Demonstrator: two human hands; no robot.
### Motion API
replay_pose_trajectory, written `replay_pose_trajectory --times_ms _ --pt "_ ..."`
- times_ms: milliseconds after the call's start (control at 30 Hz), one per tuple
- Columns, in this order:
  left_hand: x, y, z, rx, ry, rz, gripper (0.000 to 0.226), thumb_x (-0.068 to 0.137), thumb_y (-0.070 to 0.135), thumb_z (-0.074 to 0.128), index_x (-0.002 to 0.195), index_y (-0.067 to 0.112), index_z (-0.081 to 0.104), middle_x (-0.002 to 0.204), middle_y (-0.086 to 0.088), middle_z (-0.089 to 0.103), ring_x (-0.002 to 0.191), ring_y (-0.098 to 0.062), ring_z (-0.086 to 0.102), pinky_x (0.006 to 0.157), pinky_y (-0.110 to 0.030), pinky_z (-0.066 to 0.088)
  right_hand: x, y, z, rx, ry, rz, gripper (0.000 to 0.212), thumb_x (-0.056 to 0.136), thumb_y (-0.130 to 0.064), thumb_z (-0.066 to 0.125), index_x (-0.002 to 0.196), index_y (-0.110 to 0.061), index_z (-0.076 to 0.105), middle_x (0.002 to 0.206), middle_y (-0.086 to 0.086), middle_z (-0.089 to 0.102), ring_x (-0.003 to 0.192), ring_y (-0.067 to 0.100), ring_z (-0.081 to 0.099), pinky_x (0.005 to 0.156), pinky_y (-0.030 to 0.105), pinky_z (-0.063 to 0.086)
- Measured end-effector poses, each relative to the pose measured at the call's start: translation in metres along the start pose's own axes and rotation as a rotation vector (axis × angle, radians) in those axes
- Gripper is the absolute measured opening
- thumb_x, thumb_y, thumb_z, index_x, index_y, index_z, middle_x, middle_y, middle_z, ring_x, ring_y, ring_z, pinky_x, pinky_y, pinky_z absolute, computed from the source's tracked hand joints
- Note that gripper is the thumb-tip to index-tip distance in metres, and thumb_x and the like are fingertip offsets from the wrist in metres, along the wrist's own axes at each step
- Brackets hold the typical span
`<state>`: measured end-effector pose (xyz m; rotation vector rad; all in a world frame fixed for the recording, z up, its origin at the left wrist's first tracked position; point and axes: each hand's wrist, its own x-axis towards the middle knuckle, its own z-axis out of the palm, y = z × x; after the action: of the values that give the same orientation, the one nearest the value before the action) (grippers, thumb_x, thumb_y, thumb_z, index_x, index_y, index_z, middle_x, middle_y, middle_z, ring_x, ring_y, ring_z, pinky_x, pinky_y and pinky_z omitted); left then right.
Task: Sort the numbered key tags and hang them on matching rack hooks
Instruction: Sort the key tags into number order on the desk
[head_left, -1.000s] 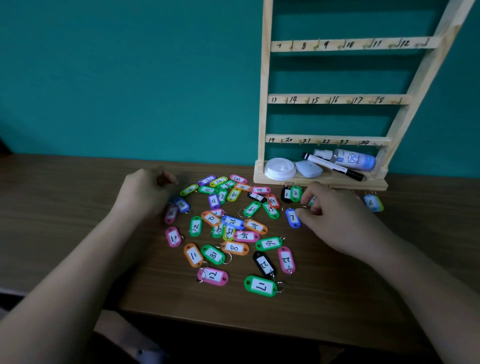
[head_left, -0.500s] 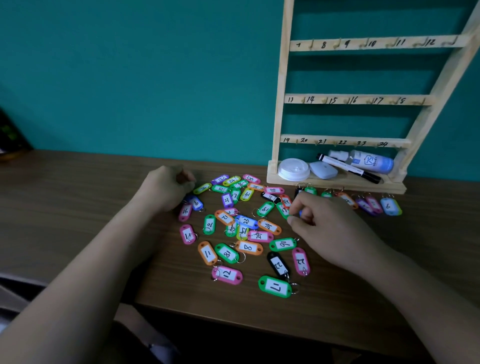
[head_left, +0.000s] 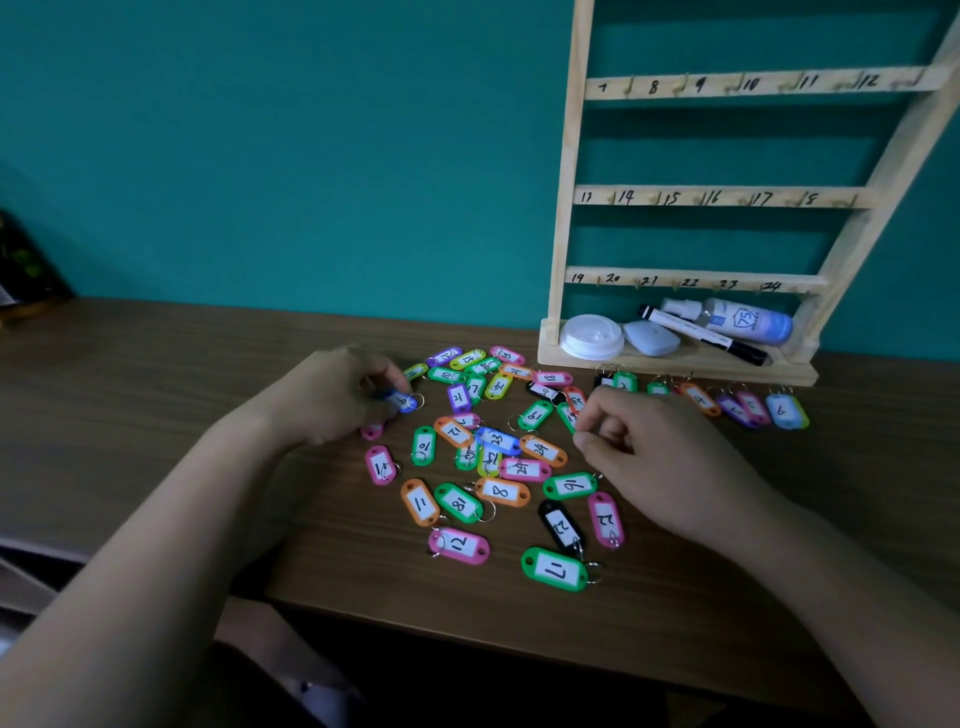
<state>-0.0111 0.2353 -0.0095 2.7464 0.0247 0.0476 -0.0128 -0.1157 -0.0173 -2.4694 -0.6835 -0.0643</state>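
Key tags lie heaped mid-table, long axes every way, count unreadable where they overlap. The green 17 tag lies 9-to-3, ring toward 3, nearest the front edge at 6 o'clock, and wide tabletop runs on toward 9. Left hand, at the heap's 10 o'clock, pinches 1 blue tag, axis 9-to-3, ring toward 3. Right hand sits at 3 o'clock with fingers curled, hold cannot be told; the rack at 1 o'clock shows 3 numbered rails.
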Motion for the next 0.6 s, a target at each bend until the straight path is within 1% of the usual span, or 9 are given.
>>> replay_pose_trajectory --times_ms 100,167,267,333,400,467,533,600 --pt "0.003 0.002 0.002 0.027 -0.006 -0.014 0.015 0.089 0.029 0.081 0.100 0.036 0.075 0.100 0.014 0.069 0.094 -0.007 0.066 0.082 -0.028 0.049 0.001 0.000 0.000 -0.001 -0.006 0.008 0.013 0.101 -0.033 0.067 0.091 -0.039 0.062 0.070 -0.006 0.067 0.067 0.008 0.065 0.071 0.045 0.060" --pt "0.004 0.003 0.003 0.026 -0.006 -0.025 0.011 0.089 0.030 0.081 0.096 0.033 0.073 0.096 0.014 0.067 0.094 -0.010 0.065 0.082 -0.029 0.048 0.001 0.001 0.001 -0.005 -0.007 0.007 0.012 0.101 -0.034 0.066 0.092 -0.040 0.061 0.071 -0.007 0.068 0.068 0.008 0.066 0.074 0.046 0.061" --pt "0.005 0.005 0.003 0.046 -0.001 -0.030 0.012 0.088 0.035 0.083 0.094 0.031 0.072 0.104 0.010 0.062 0.095 -0.012 0.062 0.081 -0.030 0.045 0.000 0.002 0.001 -0.005 -0.004 0.003 0.012 0.101 -0.034 0.066 0.092 -0.040 0.061 0.070 -0.006 0.068 0.068 0.008 0.066 0.074 0.046 0.061" --pt "0.004 0.007 0.003 0.038 0.021 -0.042 0.014 0.087 0.037 0.083 0.091 0.030 0.072 0.101 0.012 0.065 0.093 -0.010 0.062 0.078 -0.029 0.045 0.000 0.002 0.001 -0.013 -0.004 0.004 0.013 0.101 -0.034 0.066 0.091 -0.040 0.061 0.070 -0.006 0.067 0.067 0.007 0.064 0.072 0.044 0.060" --pt "0.002 0.010 0.001 0.023 0.047 -0.060 0.011 0.087 0.033 0.083 0.090 0.029 0.073 0.094 0.012 0.071 0.089 -0.007 0.065 0.074 -0.028 0.046 0.000 0.002 -0.001 -0.018 0.003 0.005 0.013 0.101 -0.034 0.067 0.091 -0.040 0.062 0.070 -0.006 0.066 0.068 0.006 0.063 0.068 0.039 0.058" --pt "0.000 0.013 0.001 -0.009 0.070 -0.070 0.009 0.088 0.027 0.083 0.088 0.028 0.075 0.087 0.011 0.075 0.081 -0.006 0.069 0.072 -0.028 0.050 0.000 0.001 -0.004 -0.011 0.015 0.003 0.014 0.101 -0.032 0.068 0.090 -0.039 0.063 0.068 -0.006 0.065 0.070 0.006 0.063 0.062 0.033 0.053" --pt "-0.001 0.014 0.000 -0.065 0.098 -0.081 0.009 0.087 0.026 0.084 0.087 0.029 0.075 0.083 0.010 0.076 0.075 -0.007 0.071 0.071 -0.028 0.054 0.000 0.001 -0.006 -0.002 0.028 0.007 0.013 0.101 -0.031 0.068 0.091 -0.037 0.065 0.067 -0.007 0.065 0.070 0.004 0.063 0.061 0.030 0.050" --pt "-0.002 0.015 0.000 -0.117 0.138 -0.097 0.009 0.088 0.028 0.083 0.089 0.032 0.075 0.086 0.011 0.076 0.082 -0.008 0.071 0.074 -0.028 0.055 0.000 0.000 -0.006 0.001 0.039 0.011 0.011 0.101 -0.031 0.068 0.092 -0.037 0.066 0.068 -0.009 0.066 0.070 0.004 0.063 0.063 0.032 0.052"
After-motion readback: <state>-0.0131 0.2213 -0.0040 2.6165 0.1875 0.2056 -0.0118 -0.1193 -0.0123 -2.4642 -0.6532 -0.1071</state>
